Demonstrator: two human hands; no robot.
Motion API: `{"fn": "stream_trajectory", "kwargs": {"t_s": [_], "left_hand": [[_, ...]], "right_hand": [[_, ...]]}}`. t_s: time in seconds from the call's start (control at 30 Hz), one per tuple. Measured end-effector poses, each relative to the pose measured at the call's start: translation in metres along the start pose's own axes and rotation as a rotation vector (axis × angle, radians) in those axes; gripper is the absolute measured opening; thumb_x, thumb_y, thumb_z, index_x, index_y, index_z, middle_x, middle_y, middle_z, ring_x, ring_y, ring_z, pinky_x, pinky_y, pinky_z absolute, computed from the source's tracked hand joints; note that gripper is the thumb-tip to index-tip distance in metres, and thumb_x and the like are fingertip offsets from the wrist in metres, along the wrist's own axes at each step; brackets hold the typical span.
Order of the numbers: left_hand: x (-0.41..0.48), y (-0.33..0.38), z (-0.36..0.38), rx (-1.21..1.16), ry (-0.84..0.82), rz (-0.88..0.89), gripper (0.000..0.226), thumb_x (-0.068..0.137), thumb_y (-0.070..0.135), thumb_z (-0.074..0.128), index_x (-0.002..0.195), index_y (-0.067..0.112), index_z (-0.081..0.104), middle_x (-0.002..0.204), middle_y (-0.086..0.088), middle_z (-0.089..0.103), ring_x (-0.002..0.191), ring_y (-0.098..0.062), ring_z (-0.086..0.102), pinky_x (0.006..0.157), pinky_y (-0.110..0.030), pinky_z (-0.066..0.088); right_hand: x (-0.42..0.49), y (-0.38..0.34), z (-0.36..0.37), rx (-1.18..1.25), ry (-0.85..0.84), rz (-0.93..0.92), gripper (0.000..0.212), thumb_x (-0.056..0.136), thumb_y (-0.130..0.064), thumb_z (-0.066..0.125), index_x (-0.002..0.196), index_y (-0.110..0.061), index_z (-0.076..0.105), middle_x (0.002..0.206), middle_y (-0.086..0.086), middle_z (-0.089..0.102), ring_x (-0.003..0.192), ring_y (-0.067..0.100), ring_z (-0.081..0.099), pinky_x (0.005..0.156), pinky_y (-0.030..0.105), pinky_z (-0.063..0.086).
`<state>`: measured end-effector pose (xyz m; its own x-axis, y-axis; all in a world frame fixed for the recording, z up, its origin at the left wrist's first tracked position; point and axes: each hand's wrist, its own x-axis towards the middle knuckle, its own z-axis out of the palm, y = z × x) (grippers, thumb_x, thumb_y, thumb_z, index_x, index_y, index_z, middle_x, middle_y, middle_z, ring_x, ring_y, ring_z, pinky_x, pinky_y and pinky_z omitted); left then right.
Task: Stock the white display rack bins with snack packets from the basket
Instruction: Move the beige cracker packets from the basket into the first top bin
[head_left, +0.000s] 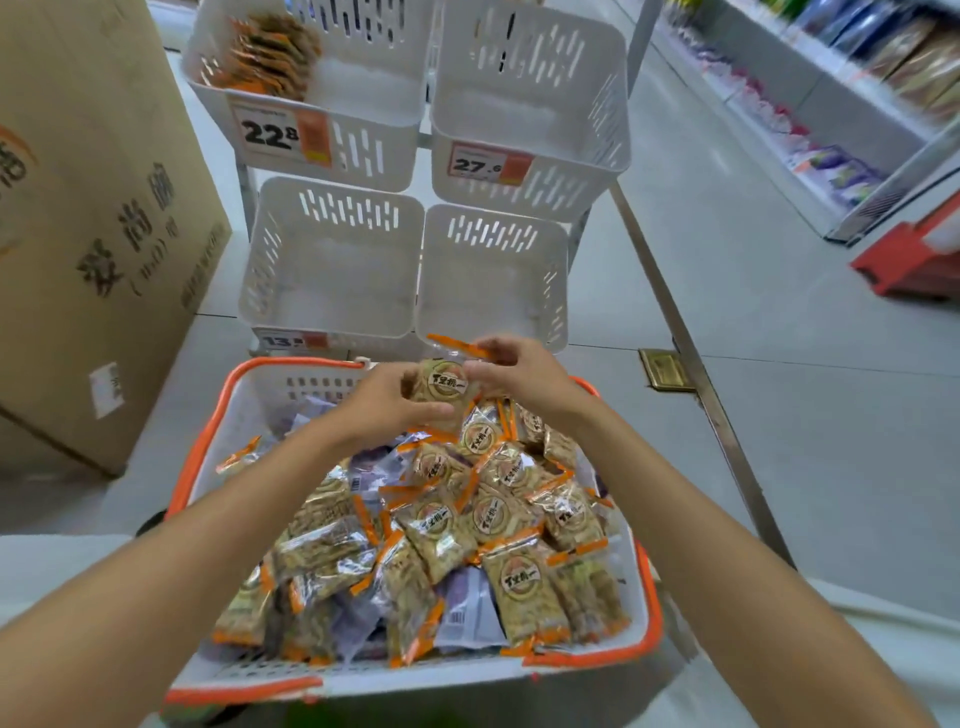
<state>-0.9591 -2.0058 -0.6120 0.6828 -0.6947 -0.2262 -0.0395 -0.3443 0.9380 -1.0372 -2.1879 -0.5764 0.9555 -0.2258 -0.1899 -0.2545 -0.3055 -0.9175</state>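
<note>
I see my left grip (387, 400) and right grip (524, 374) both pinching one snack packet (441, 387) between them, fingers curled on its edges. It hangs over the far rim of the orange-edged basket (301, 361), just in front of the lower right bin (493, 234) of the white rack. The basket is heaped with more packets (498, 514). The upper left bin (374, 150) holds a few orange-trimmed packets (270, 52). A cardboard box (93, 234) stands to the left.

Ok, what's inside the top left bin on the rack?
A stack of orange-edged snack packets sits at the left of the bin; the rest looks bare. Anything beneath the stack is covered.
</note>
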Motion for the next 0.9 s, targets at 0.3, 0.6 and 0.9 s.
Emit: {"fn": "stream_trajectory", "kwargs": {"t_s": [0.3,0.6,0.9], "left_hand": [[-0.010,-0.030,0.000,-0.185,0.111,-0.185,0.017,0.091,0.012,0.069,0.098,0.025,0.062,0.101,-0.002,0.073,0.090,-0.016,0.070,0.078,-0.030,0.054],[-0.011,-0.029,0.001,-0.284,0.125,-0.230,0.010,0.095,0.019,0.065,0.104,0.021,0.063,0.100,-0.003,0.074,0.093,-0.019,0.071,0.082,-0.035,0.056],[-0.021,-0.024,-0.006,-0.230,0.060,-0.230,0.051,0.081,0.046,0.075,0.124,0.024,0.057,0.114,0.002,0.070,0.104,-0.017,0.067,0.090,-0.036,0.054]], "right_hand": [[-0.037,0.104,0.008,-0.770,-0.155,0.115,0.048,0.083,-0.013,0.072,0.128,-0.016,0.056,0.111,0.001,0.048,0.099,0.018,0.047,0.084,0.032,0.041],[-0.018,0.075,0.007,-0.947,-0.336,0.118,0.072,0.084,-0.014,0.072,0.148,-0.018,0.037,0.115,0.003,0.059,0.108,0.025,0.053,0.090,0.037,0.046],[-0.009,0.026,-0.018,-0.222,0.060,0.061,0.023,0.086,-0.013,0.074,0.103,-0.017,0.060,0.084,-0.002,0.058,0.078,0.013,0.060,0.067,0.022,0.054]]}}
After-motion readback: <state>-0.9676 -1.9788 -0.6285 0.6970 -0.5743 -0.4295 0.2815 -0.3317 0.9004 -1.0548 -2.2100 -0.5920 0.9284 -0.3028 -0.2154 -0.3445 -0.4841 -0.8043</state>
